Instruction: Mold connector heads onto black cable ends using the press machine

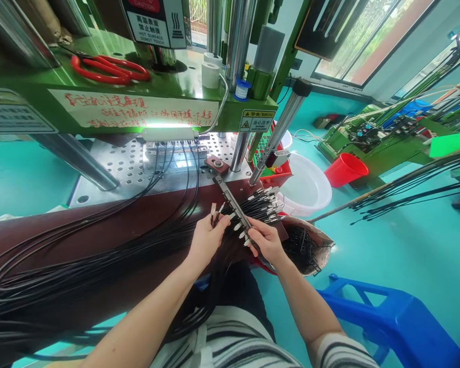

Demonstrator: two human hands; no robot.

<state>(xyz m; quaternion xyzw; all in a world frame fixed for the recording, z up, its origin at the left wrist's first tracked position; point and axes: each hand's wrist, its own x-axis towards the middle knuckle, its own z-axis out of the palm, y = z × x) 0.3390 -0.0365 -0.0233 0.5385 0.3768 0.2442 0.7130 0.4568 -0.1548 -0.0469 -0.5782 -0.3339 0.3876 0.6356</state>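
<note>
My right hand point(266, 241) is closed around the near end of a long dark slotted metal bar point(227, 194). Several pale cable connectors point(242, 233) sit along the bar's left side. My left hand point(208, 239) is closed on cable ends with small plugs point(213, 208), and its fingertips are close to the bar's middle. Under and behind the bar, a bundle of black cables point(130, 250) lies across the brown bench, with its metal plug ends point(266, 198) fanned out on the right. Cables hang over my lap.
A green press point(176, 84) stands ahead, its perforated plate point(128, 166) holding a lit block with cables. Red-handled scissors point(111, 69) lie on top. To the right are a sack of black scraps point(302, 245), a white tub point(308, 184), a red bucket point(347, 169) and a blue stool point(398, 312).
</note>
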